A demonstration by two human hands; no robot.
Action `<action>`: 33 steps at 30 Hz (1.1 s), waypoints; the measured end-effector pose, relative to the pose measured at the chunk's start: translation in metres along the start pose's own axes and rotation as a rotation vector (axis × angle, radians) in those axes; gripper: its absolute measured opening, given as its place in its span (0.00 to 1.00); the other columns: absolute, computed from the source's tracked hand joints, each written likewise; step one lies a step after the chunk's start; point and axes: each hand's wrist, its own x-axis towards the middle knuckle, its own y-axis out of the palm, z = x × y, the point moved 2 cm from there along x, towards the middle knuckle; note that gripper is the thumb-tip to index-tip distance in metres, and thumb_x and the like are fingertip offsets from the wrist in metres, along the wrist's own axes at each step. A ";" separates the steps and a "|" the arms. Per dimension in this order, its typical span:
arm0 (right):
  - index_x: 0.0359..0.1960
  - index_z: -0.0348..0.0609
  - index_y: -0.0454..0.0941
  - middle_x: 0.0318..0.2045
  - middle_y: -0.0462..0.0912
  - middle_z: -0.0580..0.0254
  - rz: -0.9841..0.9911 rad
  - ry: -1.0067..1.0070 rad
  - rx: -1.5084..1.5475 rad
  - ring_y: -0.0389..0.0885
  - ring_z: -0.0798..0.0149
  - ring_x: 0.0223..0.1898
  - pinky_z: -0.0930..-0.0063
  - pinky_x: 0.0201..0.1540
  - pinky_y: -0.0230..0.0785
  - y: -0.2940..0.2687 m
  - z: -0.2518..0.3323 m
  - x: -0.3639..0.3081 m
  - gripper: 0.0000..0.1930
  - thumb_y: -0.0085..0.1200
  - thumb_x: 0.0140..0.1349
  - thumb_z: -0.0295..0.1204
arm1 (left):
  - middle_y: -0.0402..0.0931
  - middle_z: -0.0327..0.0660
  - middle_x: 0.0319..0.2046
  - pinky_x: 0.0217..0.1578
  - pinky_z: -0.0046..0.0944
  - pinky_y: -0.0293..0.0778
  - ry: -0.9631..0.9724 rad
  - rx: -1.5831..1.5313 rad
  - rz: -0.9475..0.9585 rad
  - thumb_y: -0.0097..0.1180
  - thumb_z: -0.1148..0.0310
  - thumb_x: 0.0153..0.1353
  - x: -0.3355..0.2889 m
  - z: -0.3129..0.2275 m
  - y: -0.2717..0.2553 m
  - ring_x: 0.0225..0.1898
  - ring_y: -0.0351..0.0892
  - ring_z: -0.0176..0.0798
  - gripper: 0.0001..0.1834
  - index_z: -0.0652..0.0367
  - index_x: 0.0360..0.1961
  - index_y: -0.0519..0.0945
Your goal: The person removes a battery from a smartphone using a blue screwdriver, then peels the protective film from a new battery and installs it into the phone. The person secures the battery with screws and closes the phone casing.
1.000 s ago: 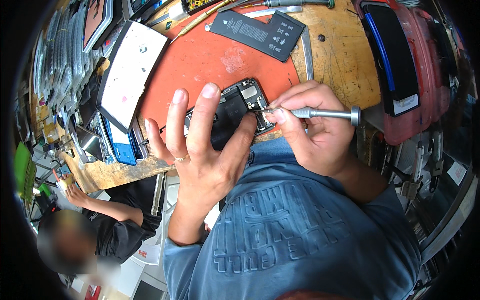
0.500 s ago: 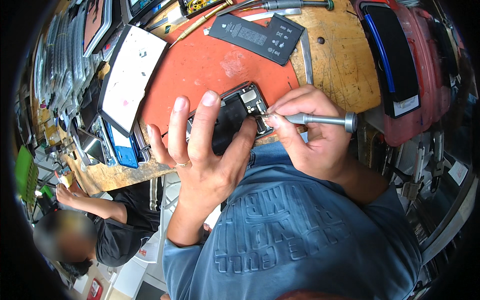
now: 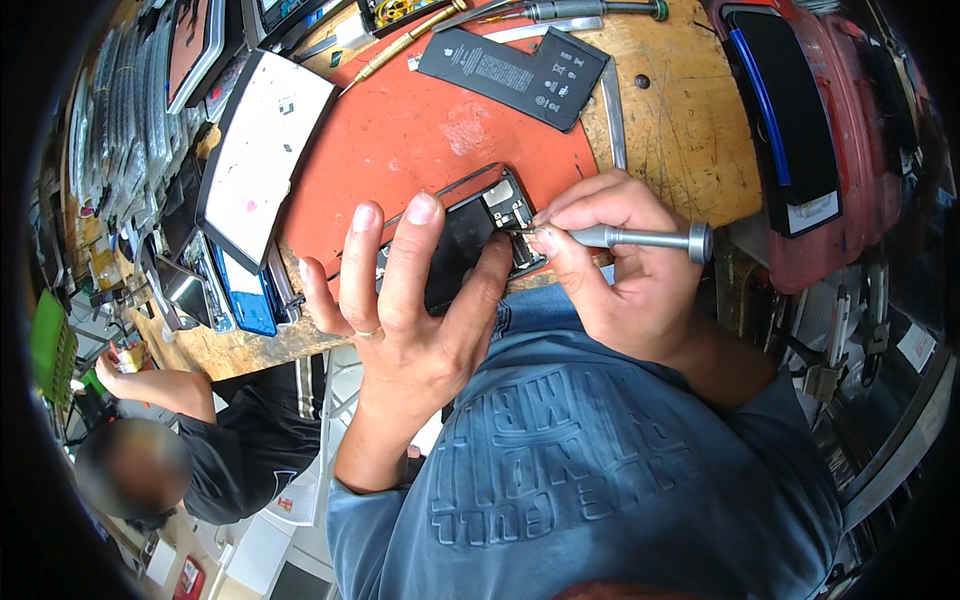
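An opened smartphone (image 3: 462, 245) with its inner parts bare lies on the red mat (image 3: 400, 135), close to the table's near edge. The spread fingers of my left hand (image 3: 415, 335) reach over it, and the thumb tip presses on the phone near its exposed parts. My right hand (image 3: 635, 285) grips a slim grey precision screwdriver (image 3: 655, 241), held nearly level, with its tip at the right end of the phone. Fingertips partly hide the tip and whatever it touches. Beyond the phone rests a black L-shaped phone battery (image 3: 510, 75).
A gold screwdriver (image 3: 405, 45) and a metal strip tool (image 3: 614, 115) lie around the battery. At left are a white panel with dark edges (image 3: 265, 145) and stacked clear-wrapped pieces (image 3: 120, 140). A translucent red case (image 3: 870, 170) stands right. Another person (image 3: 250, 440) sits lower left.
My left hand has shifted very slightly, its thumb still on the phone. The screwdriver stays in nearly the same place. The other person's arm and head have moved a little.
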 end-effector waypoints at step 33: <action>0.46 0.35 0.75 0.42 0.81 0.54 0.125 0.000 -0.061 0.83 0.70 0.41 0.78 0.42 0.75 0.000 0.003 0.000 0.11 0.60 0.68 0.09 | 0.68 0.36 0.74 0.82 0.58 0.37 0.004 -0.072 0.039 0.71 0.60 0.59 0.001 0.007 -0.006 0.78 0.62 0.48 0.14 0.24 0.45 0.94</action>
